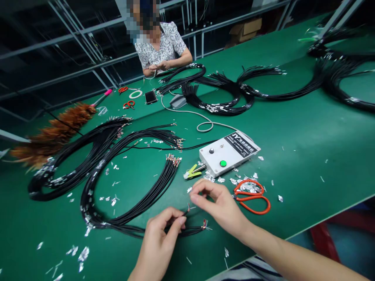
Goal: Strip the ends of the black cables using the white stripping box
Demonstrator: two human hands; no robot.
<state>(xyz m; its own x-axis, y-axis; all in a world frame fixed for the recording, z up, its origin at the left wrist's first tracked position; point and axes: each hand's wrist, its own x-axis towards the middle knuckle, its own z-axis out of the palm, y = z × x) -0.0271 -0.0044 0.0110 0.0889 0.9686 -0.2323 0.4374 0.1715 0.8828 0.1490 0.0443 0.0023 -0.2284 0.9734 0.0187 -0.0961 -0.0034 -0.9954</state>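
My left hand [164, 234] pinches a black cable [185, 213] just behind its stripped end, where thin coloured wires stick out. Below it, more black cables [191, 231] end in bared red and silver wires. My right hand [215, 203] is closed, thumb against fingertips, just right of the stripped end; whatever it may hold is too small to make out. Beyond it stands a white control box [216, 154] with a green button and a yellow-green clip [193, 171] at its front. Orange-handled scissors [253, 203] lie right of my right hand.
Coiled black cable bundles [93, 183] lie to the left, others [222, 105] farther back. Foil scraps [83, 253] litter the green table [293, 156]. A brown feather duster [58, 132] lies at the far left. Across the table, a person [161, 47] handles something small.
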